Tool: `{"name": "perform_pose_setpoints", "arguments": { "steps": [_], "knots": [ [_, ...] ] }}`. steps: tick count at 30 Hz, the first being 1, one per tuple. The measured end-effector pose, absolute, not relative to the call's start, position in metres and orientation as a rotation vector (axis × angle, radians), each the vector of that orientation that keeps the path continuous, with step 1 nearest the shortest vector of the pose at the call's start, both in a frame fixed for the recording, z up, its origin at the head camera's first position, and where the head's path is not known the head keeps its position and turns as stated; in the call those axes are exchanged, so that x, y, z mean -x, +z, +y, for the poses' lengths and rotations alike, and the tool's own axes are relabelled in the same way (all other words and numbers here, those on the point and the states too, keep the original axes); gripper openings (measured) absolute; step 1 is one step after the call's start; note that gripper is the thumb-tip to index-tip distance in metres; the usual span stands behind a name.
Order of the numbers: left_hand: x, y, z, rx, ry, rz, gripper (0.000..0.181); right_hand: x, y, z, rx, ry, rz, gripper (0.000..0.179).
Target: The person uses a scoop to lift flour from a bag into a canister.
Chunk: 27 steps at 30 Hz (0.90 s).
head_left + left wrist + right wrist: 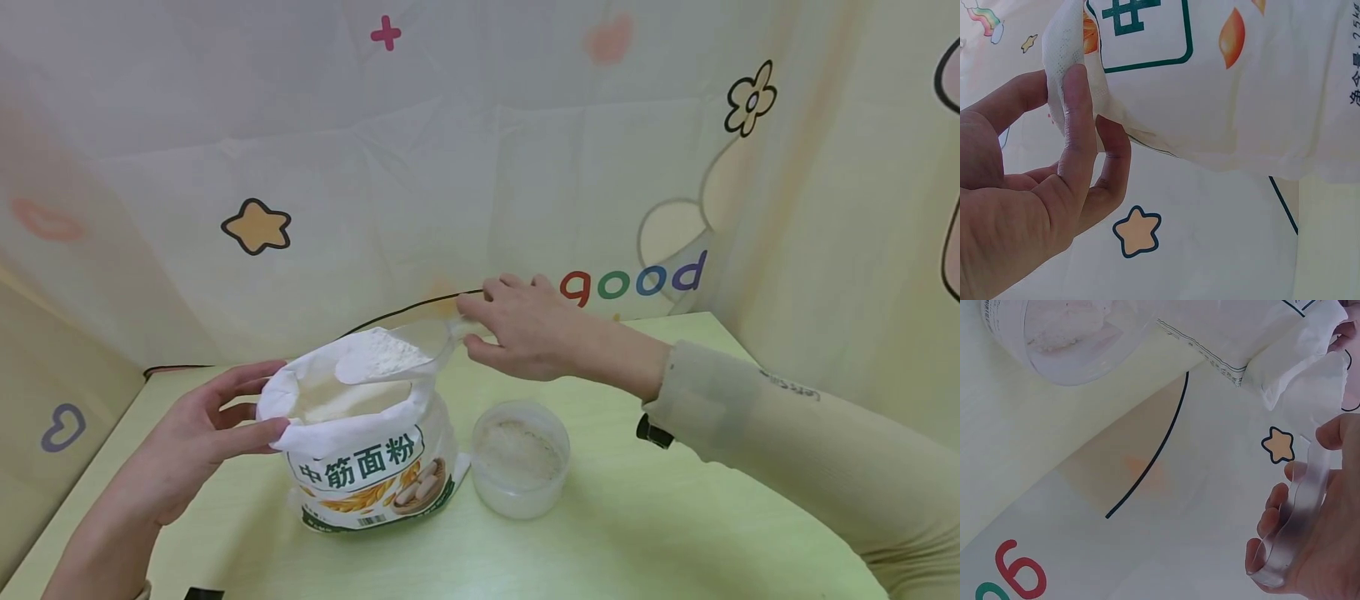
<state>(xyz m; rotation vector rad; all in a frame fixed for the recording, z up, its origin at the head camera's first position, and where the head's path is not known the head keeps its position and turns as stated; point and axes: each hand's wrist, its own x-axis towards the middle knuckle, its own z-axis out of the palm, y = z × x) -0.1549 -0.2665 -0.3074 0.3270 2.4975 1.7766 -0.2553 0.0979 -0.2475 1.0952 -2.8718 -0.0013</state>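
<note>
A white flour bag (352, 462) with green Chinese print stands on the table, its rolled-down mouth open and flour inside. At the bag's left rim, my left hand (198, 425) pinches the folded edge between thumb and fingers; the left wrist view shows the thumb and fingers on either side of the rolled rim (1063, 75). My right hand (536, 333) grips the handle of a clear plastic scoop (1300, 519), fingers wrapped around it. The scoop holds a heap of white flour (388, 354) and is over the right back part of the bag's mouth.
Right of the bag stands a round clear tub (519, 496) with some pale powder in it. The pale table (637, 517) ends at a printed curtain (450, 183) behind, and the curtain also rises at both sides.
</note>
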Motion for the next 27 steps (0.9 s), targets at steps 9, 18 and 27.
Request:
{"name": "perform_pose_setpoints", "arguments": {
  "steps": [9, 18, 27],
  "knots": [
    [0.154, -0.307, -0.266, -0.329, 1.796, 2.492, 0.062, 0.254, -0.246, 0.107, -1.086, 0.004, -2.862, 0.047],
    [0.155, -0.310, -0.266, -0.327, 1.863, 2.454, 0.058, 0.252, -0.248, 0.120, -1.077, 0.023, -2.843, 0.042],
    [0.159, -0.313, -0.269, -0.337, 1.962, 2.342, 0.055, 0.250, -0.255, 0.133, -1.057, 0.029, -2.839, 0.037]
  ]
}}
